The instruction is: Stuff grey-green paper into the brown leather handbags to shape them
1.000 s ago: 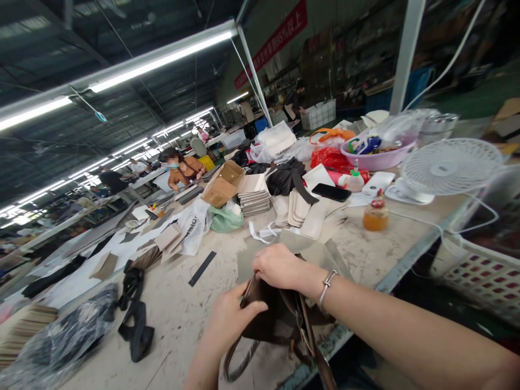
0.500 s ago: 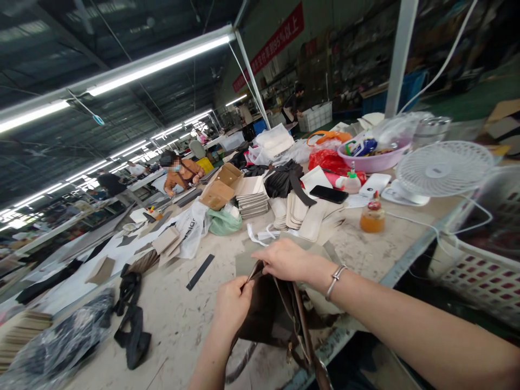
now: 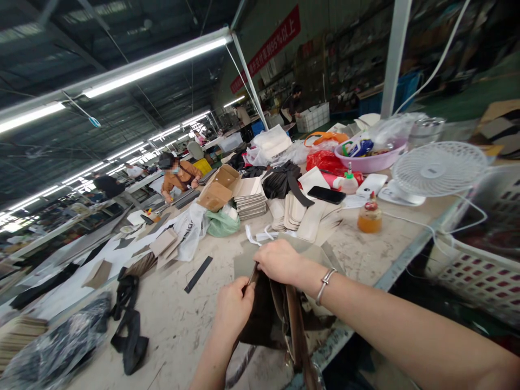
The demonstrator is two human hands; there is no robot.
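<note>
Brown bag (image 3: 264,319) at near edge of table (image 3: 174,336), mouth up, dark inside showing, one handle (image 3: 244,365) hanging at near side. Left hand (image 3: 234,303): thumb and fingers pinched together on the bag's rim. Right hand (image 3: 280,262): fingers curled closed on same rim, just beyond left hand; exact fingertip contact hidden. Bracelet (image 3: 325,286) on right wrist. Grey sheet (image 3: 244,265) lies on table past the bag. Dark strip (image 3: 198,274) flat to the left, black strap (image 3: 132,341) farther left. Beyond: stack of beige pieces (image 3: 248,199), phone (image 3: 326,194), bottle of orange liquid (image 3: 369,218), white fan (image 3: 441,168) at right.
</note>
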